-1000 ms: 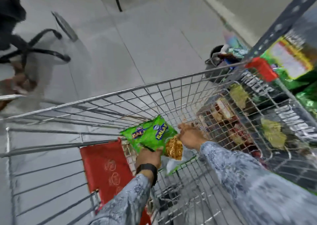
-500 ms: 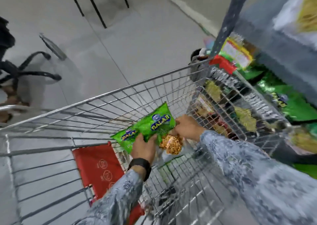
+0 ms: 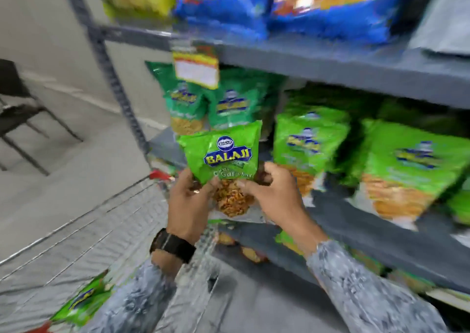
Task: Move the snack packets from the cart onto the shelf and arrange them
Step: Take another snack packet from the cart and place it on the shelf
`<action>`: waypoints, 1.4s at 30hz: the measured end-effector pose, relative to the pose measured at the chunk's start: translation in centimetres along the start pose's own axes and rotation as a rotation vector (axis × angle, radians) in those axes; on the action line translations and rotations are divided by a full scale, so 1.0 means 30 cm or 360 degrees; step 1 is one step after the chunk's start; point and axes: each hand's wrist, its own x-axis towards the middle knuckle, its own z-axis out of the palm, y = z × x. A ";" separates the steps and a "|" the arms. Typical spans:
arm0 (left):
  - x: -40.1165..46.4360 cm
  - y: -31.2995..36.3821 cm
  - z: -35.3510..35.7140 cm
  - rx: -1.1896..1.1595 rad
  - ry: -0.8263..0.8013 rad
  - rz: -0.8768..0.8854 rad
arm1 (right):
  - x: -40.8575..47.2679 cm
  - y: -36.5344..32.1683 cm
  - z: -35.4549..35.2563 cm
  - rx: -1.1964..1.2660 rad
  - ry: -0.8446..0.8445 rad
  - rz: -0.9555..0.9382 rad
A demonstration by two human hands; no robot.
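I hold a green Balaji snack packet [image 3: 223, 154] upright in front of the grey shelf [image 3: 356, 220]. My left hand [image 3: 189, 200] grips its lower left side and my right hand [image 3: 273, 195] grips its lower right side. The packet's clear window shows orange snack. Behind it, more green packets [image 3: 309, 142] stand in a row on the middle shelf level. The wire cart [image 3: 89, 231] is at the lower left, with another green packet [image 3: 81, 299] lying in it.
Blue snack bags [image 3: 318, 4] fill the shelf level above. A yellow price tag [image 3: 197, 69] hangs from that level's edge. A perforated shelf upright [image 3: 106, 60] stands at the left. A black chair [image 3: 17, 109] sits on the floor at far left.
Both hands have lifted the green packet out of the cart and up in front of the shelf. The view has swung from the cart to the shelf.
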 end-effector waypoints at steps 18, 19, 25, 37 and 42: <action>-0.155 -0.095 0.998 0.0414 -0.0750 0.0129 | -0.190 0.469 -0.886 -0.0089 0.0849 0.0450; -0.152 -0.107 0.998 0.0428 -0.0743 0.0147 | -0.191 0.472 -0.881 -0.0090 0.0860 0.0454; -0.148 -0.094 0.937 0.0393 -0.0768 0.0111 | -0.266 0.390 -0.845 -0.0232 0.1136 0.0335; 0.036 0.033 0.004 0.0420 -0.0088 0.0228 | -0.037 -0.127 -0.125 -0.0615 0.0226 -0.0698; 0.083 -0.090 -0.549 0.0608 0.0385 0.0041 | 0.036 -0.197 0.462 -0.0556 -0.0329 -0.0819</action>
